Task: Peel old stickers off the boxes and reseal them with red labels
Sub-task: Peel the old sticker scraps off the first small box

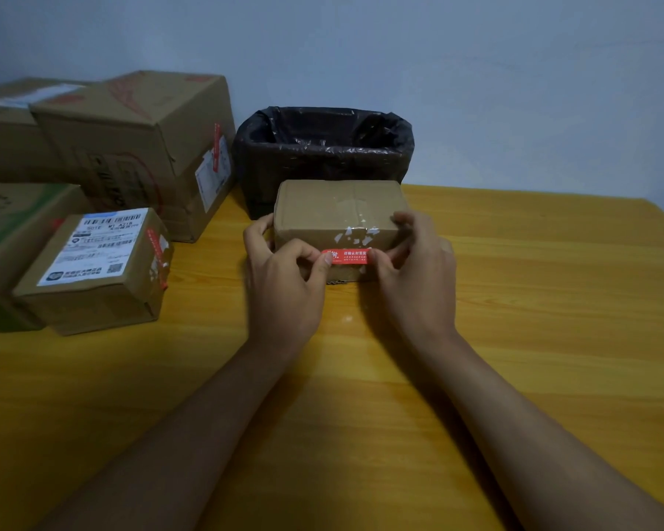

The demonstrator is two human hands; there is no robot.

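Left fingers (324, 258) pinch the left end of the red label (347, 256), right fingers (376, 258) pinch its right end; label stretched flat between them, against the near face of the small box (338, 208), just under a patch of torn white sticker scraps (357, 233). Can't tell if it's stuck down yet. Left hand (280, 277) also hooks a finger round the box's left edge, right hand (414, 274) reaches over the top right corner, so the box is braced from both sides. Box sits mid table (533, 300), right in front of a bin lined with a black bag (322, 143). Handling guess: label is thin, floppy, tacky, will curl or stick to itself if slack, so hold by the very ends and keep tension. Box looks light, stiff cardboard, likely slides on the smooth table when pressed; needs bracing. Stack of other boxes (104, 262) on the left, several already with red strips.
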